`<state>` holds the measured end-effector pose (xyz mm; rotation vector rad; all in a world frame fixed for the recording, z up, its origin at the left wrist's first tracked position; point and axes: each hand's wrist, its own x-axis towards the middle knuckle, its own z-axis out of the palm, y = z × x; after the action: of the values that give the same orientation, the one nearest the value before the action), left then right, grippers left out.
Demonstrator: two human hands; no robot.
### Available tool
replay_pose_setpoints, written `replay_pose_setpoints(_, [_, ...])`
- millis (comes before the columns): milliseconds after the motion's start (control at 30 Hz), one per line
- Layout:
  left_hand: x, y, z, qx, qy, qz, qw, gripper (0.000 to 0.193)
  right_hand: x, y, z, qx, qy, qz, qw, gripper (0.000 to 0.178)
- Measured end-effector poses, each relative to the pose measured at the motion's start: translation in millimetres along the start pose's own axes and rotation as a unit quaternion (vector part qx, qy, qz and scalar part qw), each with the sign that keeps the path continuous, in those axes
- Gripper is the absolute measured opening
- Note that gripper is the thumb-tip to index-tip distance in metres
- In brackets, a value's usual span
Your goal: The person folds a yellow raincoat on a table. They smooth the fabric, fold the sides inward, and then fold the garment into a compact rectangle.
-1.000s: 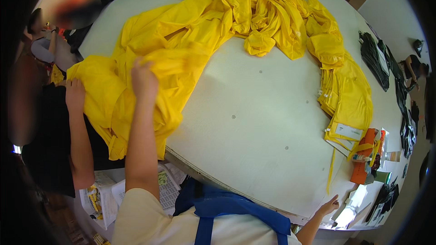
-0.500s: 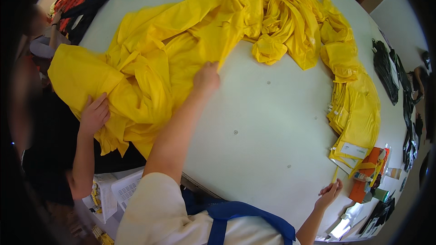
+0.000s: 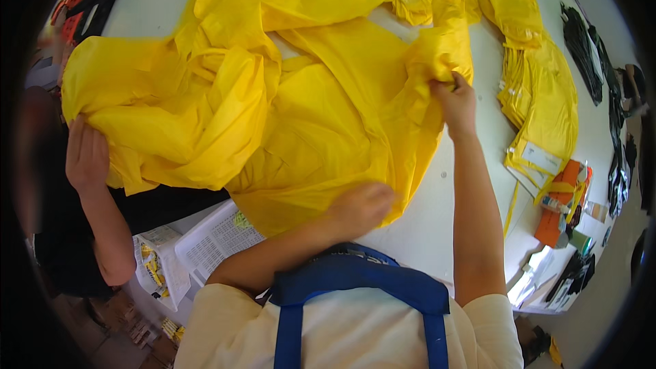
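A wide, crumpled sheet of thin yellow fabric [image 3: 328, 102] lies in loose folds across the left and middle of the table. My right hand [image 3: 456, 104] is closed on a bunched part at its right side, thumb and fingers pinching the cloth. Close to my body, my left hand [image 3: 362, 206] is over the near part of the fabric; motion blurs its fingers, so its grip is unclear. At the far left a co-worker's hand [image 3: 87, 154] rests on the fabric's edge, fingers together.
More yellow fabric is heaped at the back. A neat yellow stack [image 3: 543, 106] runs down the right side of the white table [image 3: 437, 236], beside an orange box [image 3: 557, 212]. Dark bundles [image 3: 582, 48] lie at the far right. A white bin [image 3: 164, 270] stands below the left edge.
My right hand has come from the table's front right to grip the fabric. My left hand has drawn back toward me. The fabric now spreads further right and nearer; the co-worker's hand has shifted left.
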<state>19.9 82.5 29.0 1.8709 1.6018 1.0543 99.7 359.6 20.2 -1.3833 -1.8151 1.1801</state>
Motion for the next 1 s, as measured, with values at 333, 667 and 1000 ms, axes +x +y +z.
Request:
replay_pose_setpoints(333, [-30.6,-1.7,-37.6,0.004,-0.046,-0.235,0.971,0.019,-138.6,78.0,-146.3,0.351,0.170,0.275,0.879,0.010])
replay_pose_setpoints(667, [-43.5,45.5,-51.5,-0.009,-0.084,-0.185,0.979,0.011,-186.6,44.9,-156.3,0.163,0.220,0.167,0.947,0.025])
replay_pose_setpoints(1000, [-55.9,63.9,-52.3,-0.018,-0.100,-0.193,0.976,0.008,-102.4,111.1,-190.3,-0.178,0.160,-0.118,0.964,0.046])
